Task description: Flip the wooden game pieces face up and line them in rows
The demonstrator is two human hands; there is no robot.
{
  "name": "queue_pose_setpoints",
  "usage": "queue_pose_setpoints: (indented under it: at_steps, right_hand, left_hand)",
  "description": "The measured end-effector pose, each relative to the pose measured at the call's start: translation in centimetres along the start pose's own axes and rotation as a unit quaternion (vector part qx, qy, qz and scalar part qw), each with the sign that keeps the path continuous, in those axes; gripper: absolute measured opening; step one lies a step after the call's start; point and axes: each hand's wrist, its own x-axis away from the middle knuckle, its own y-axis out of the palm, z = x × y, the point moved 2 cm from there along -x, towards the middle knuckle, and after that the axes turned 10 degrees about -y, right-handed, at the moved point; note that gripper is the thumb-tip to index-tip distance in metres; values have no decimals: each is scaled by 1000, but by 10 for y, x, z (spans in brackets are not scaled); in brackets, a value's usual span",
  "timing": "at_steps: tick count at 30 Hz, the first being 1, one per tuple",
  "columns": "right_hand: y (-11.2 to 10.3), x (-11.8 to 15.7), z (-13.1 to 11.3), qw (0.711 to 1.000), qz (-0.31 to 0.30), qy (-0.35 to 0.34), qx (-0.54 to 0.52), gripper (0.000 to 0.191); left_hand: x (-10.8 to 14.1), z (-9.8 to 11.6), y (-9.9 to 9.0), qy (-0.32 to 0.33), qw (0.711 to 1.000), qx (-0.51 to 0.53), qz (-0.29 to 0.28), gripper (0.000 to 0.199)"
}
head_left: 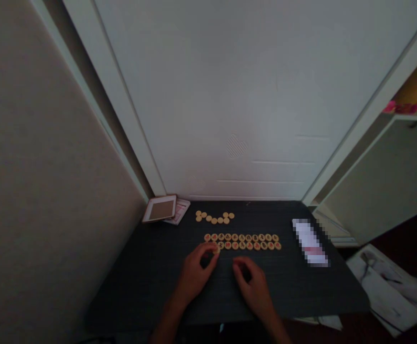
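Observation:
Two rows of round wooden Chinese chess pieces [242,245] with red and dark characters lie on the dark table. At the left end of the nearer row, my left hand [197,268] pinches a Chinese chess piece [216,250] between thumb and fingers. To the right and closer to me, my right hand [251,283] is curled over the table, its thumb and fingertips near each other. Whether anything sits between those tips is hidden. Beyond the rows, several blank-looking pieces [214,220] form a loose curve.
A tablet-like framed object [161,209] rests on a printed sheet or booklet [179,212] at the back left. A bright, pixelated rectangular object [310,242] lies at the right. The table [140,286] meets a white panel [229,95] at the back and a wall at the left.

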Motion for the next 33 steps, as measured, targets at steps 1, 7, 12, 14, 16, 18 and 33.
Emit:
queue_pose_setpoints:
  at_steps: [1,7,12,14,16,18,33]
  right_hand:
    - [0,0,-1,1000,1,-3,-7,25]
    - [-1,-3,-4,999,-4,-23,-31,24]
    - [0,-4,-4,999,-15,-28,-28,21]
    - [0,-4,-4,999,-21,-32,-24,20]
    - [0,-4,-4,999,-21,-33,-23,21]
    - [0,-3,-3,999,-19,-30,-26,22]
    - [0,-3,-4,999,-31,-21,-26,24]
  left_hand:
    - [4,5,9,-9,999,32,-18,16]
    - [19,12,41,-71,981,161,-86,19]
    - [21,7,39,-73,977,170,-105,19]
    - [21,6,39,-70,977,174,-101,19]
    - [22,6,40,-70,976,181,-97,18]
    - [22,7,40,-73,975,184,-100,18]
    - [22,14,37,-75,980,146,-112,22]
